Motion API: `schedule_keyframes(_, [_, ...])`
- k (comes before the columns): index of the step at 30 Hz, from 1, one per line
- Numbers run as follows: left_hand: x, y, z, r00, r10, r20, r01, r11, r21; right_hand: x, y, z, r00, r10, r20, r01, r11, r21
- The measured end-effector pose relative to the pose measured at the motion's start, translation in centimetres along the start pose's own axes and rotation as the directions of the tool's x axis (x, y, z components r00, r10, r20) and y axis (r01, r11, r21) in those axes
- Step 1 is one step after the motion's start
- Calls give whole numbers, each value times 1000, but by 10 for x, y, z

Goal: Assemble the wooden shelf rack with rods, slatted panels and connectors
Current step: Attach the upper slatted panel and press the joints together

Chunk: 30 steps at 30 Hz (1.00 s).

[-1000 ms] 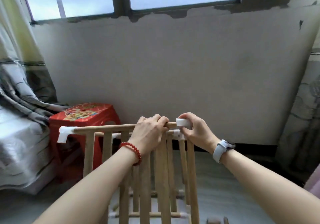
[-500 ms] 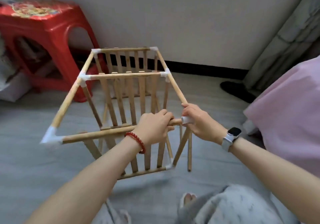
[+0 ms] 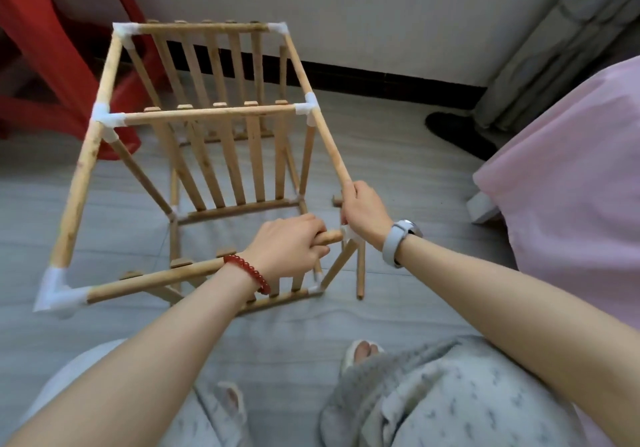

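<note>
The wooden rack stands on the grey floor in front of me, its rods joined by white connectors point(image 3: 108, 118). Slatted panels point(image 3: 221, 166) stand upright inside the frame. My left hand point(image 3: 289, 251) grips the near top rod point(image 3: 156, 282) close to its right end. My right hand point(image 3: 365, 212) holds the lower end of the right side rod point(image 3: 323, 128), just above the near right white connector point(image 3: 348, 233). The near rod's right end sits against that connector. Another white corner connector point(image 3: 59, 292) caps the near rod's left end.
A red plastic stool point(image 3: 52, 58) stands at the back left, touching the rack's far corner. A pink cloth point(image 3: 568, 183) fills the right side. A loose wooden rod point(image 3: 361, 273) stands beside the rack's near right leg. My knees and feet are at the bottom.
My head has tilted down, from the wall and window to the floor and the rack's top. My right hand has slid from the white connector up onto the side rod.
</note>
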<state>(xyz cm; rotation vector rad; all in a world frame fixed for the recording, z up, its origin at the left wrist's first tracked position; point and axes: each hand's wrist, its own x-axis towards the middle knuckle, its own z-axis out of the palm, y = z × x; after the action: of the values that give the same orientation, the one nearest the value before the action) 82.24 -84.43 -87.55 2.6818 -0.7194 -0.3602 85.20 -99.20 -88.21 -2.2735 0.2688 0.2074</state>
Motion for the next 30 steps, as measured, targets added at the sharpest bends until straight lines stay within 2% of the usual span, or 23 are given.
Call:
schedule_keyframes(9, [10, -8, 1, 996, -65, 55, 73, 983, -169, 3, 3, 10, 994, -14, -111, -2, 990, -144])
schedule_keyframes(19, [0, -12, 0, 996, -86, 14, 87, 982, -168, 2, 2, 21, 988, -33, -154, 2, 981, -195])
schedule_keyframes(21, [1, -12, -1, 999, -54, 3, 54, 989, -134, 2, 1, 19, 988, -37, -148, 16, 990, -139])
schedule_keyframes(23, [3, -11, -2, 1000, -21, -13, 19, 996, -91, 2, 0, 13, 996, 3, -89, -3, 1000, -3])
schedule_keyframes(25, [5, -10, -3, 1000, -4, -3, 4, 998, -69, 4, -1, 8, 994, 108, 34, -112, 976, 189])
schedule_keyframes(27, [6, -11, -3, 1000, -4, 21, 5, 999, -50, 2, -2, 2, 956, 226, 185, -281, 884, 374])
schedule_keyframes(30, [7, -11, -1, 1000, 3, 23, -5, 997, 82, -5, -3, -8, 923, 213, 320, -366, 740, 564])
